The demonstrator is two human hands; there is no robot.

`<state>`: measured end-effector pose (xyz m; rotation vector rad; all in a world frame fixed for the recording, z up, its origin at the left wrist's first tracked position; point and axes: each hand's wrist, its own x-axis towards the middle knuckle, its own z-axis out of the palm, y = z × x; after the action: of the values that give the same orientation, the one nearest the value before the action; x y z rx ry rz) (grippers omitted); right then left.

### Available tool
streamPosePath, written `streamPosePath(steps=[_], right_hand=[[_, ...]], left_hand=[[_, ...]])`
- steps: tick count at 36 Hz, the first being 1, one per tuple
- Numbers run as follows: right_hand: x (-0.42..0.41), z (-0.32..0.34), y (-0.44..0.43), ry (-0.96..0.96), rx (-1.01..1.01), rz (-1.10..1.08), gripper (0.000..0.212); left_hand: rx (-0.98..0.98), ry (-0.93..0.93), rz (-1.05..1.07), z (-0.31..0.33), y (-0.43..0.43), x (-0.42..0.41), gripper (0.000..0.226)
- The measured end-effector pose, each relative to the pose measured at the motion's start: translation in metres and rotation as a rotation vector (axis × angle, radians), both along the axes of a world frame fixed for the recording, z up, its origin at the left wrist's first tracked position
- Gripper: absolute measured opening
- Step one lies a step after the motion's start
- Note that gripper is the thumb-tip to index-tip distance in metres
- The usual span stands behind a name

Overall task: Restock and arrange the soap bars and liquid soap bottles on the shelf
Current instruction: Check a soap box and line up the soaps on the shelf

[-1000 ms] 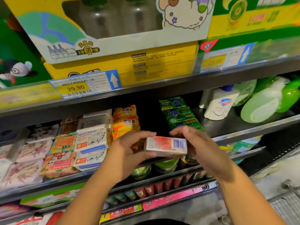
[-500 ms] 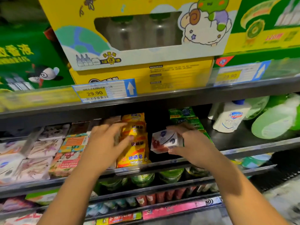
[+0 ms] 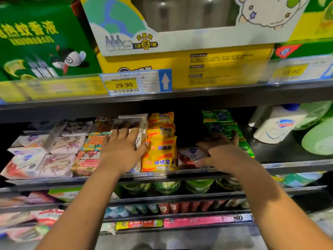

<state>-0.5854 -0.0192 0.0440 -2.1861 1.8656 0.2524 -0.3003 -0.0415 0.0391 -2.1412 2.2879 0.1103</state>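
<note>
Right hand is gripping the soap box, ideally seating it flush against sulfur soap packs; left hand, fingers flat, is bracing.

On the middle shelf a row of sulfur packs runs front to back. Just left of it are stacked boxes, and the left hand lies flat on top of them, its thumb against the packs. Further left come the goat soap boxes. Right of the packs a soap box sits at the shelf front, in the gap before a stack of bars — the right hand grips its right end. A bottle stands well right, with pouches beside it. Above, a price tag hangs on the upper shelf edge, a gift box behind it. Tubs sit on the shelf below.
</note>
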Motion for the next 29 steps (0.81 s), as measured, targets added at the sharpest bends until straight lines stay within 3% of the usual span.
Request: streamPosePath(steps=[12,16,23,29], right_hand=[[0.009,-0.029,0.002,-0.089,-0.014,0.069,0.079],[0.005,-0.023,0.0,-0.212,0.073,0.022,0.09],[0.008,-0.019,0.0,-0.213,0.084,-0.018,0.09],[0.009,-0.009,0.002,-0.248,-0.052,-0.12,0.061]], left_hand=[[0.008,0.016,0.007,0.001,0.002,0.0,0.066],[0.024,0.015,0.012,0.003,0.001,-0.001,0.065],[0.06,0.013,-0.003,0.005,-0.003,0.001,0.066],[0.174,-0.004,-0.014,0.009,-0.01,0.0,0.068]])
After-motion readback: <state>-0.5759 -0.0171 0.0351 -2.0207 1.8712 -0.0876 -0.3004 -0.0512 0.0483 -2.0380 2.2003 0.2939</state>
